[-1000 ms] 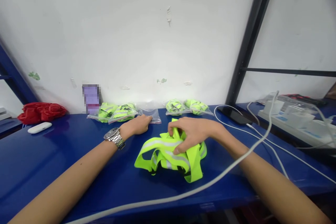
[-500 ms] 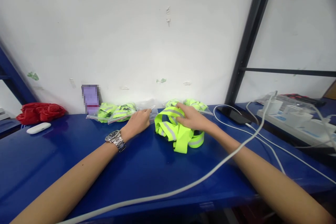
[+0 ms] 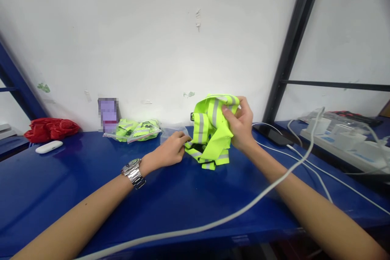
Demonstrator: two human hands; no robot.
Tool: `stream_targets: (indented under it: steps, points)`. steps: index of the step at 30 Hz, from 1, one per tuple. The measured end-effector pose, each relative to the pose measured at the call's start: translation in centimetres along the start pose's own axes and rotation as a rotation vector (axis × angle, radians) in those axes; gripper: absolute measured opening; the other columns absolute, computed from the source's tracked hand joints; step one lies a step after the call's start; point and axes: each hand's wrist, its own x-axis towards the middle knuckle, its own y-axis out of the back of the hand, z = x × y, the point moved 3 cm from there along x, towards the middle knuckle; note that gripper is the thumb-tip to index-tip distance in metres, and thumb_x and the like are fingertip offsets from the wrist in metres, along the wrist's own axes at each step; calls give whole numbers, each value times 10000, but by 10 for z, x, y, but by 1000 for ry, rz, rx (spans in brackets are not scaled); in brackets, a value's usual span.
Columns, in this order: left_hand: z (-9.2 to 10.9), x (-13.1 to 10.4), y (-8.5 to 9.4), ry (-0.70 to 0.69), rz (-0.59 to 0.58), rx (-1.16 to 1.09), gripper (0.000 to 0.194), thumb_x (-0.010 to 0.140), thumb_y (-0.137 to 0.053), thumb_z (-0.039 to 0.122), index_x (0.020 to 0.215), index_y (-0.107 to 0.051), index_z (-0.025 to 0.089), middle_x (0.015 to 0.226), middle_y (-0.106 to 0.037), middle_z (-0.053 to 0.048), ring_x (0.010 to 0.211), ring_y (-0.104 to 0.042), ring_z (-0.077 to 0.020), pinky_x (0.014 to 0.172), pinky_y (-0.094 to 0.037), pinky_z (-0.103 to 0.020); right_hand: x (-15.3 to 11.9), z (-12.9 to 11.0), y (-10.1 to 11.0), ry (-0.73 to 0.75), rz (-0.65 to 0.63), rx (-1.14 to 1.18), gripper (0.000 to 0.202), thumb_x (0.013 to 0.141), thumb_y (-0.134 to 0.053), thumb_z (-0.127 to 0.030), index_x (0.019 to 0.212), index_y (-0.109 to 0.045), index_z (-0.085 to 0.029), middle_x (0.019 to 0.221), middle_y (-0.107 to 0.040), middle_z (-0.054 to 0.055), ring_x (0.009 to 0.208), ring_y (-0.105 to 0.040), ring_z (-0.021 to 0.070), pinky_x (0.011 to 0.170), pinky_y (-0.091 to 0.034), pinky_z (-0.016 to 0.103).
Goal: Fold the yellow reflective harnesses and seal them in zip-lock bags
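A fluorescent yellow reflective strap vest (image 3: 218, 130) with grey stripes and small black buckles is bunched up, raised partly above the blue table. My right hand (image 3: 240, 124) grips its upper right side, thumb in front. Beside the vest's lower left edge is my left hand (image 3: 173, 148), wearing a metal watch; its fingers are closed on a strap there, the tips partly hidden. Behind the left hand lies a clear plastic bag (image 3: 166, 133). Similar yellow straps in clear zip bags (image 3: 143, 130) rest by the wall to the left.
A phone-like device (image 3: 108, 113) leans on the wall. Further left are a red bundle (image 3: 51, 129) and a white case (image 3: 48, 147). A white cable (image 3: 243, 212) crosses the foreground. On the right sit a black phone (image 3: 272, 135) and white chargers (image 3: 341, 134) on the blue table (image 3: 170, 207).
My right hand has lifted the vest off the table and turned it upright. My left hand has moved slightly right and down, from the clear bag to the vest's edge.
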Motion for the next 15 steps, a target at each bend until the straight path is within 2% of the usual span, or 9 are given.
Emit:
stream_targets:
  steps: [2,3,4,6,8,9,11,13,15]
  points:
    - [7,-5,2,-18,3,-8,422,777,-441,94,1179,-554,153,1114,-562,-130,1015,-557,-250,874,-470,-371,4,-3,5,-14,67,32,292,781,-604,-418,911,-401,-253,809,-524,7,734,-565,189,632,-482,313]
    - [10,-6,1,-24,-42,-67,450,778,-474,117,1224,-523,157,1148,-547,-130,1004,-558,-244,858,-477,-365,6,-5,7,-18,90,42,296,778,-605,-421,908,-395,-257,794,-519,1,709,-567,186,616,-481,313]
    - [13,-7,0,-14,-106,-149,509,776,-529,157,1282,-477,165,1196,-532,-130,986,-564,-237,832,-489,-354,7,-6,8,-23,107,48,299,776,-605,-425,904,-392,-260,779,-514,-3,686,-566,183,599,-480,313]
    - [21,-8,-5,28,-209,-332,745,752,-656,290,1412,-328,180,1313,-480,-148,982,-573,-240,788,-508,-349,8,-7,10,-42,126,58,297,776,-603,-431,897,-388,-265,757,-512,-8,648,-565,178,576,-480,315]
    - [29,-6,-11,65,-207,-496,950,725,-717,424,1479,-190,189,1406,-414,-172,1084,-548,-276,826,-506,-376,8,-8,9,-75,128,86,297,773,-605,-424,893,-382,-268,748,-521,-11,629,-572,176,573,-491,323]
    - [33,-5,-13,72,-170,-571,974,725,-722,458,1487,-176,194,1431,-395,-175,1156,-515,-293,875,-491,-396,8,-8,8,-93,125,109,298,770,-607,-415,894,-379,-268,750,-529,-13,630,-582,177,578,-499,327]
    - [40,0,-20,84,-113,-740,958,717,-742,455,1479,-218,202,1424,-420,-175,1232,-475,-306,944,-456,-427,6,-8,4,-130,117,163,302,765,-611,-398,898,-374,-267,752,-543,-17,645,-608,183,588,-511,333]
    - [45,4,-28,142,-132,-958,945,694,-778,419,1462,-270,206,1345,-511,-176,1185,-531,-302,939,-462,-441,4,-7,1,-165,112,206,308,764,-614,-397,907,-376,-265,750,-558,-21,669,-632,192,593,-520,337]
    - [49,7,-33,210,-180,-1154,866,669,-808,379,1401,-393,177,1229,-602,-163,1100,-595,-289,915,-479,-427,4,-6,0,-187,111,229,310,768,-616,-410,912,-386,-262,749,-574,-20,684,-643,197,591,-525,335]
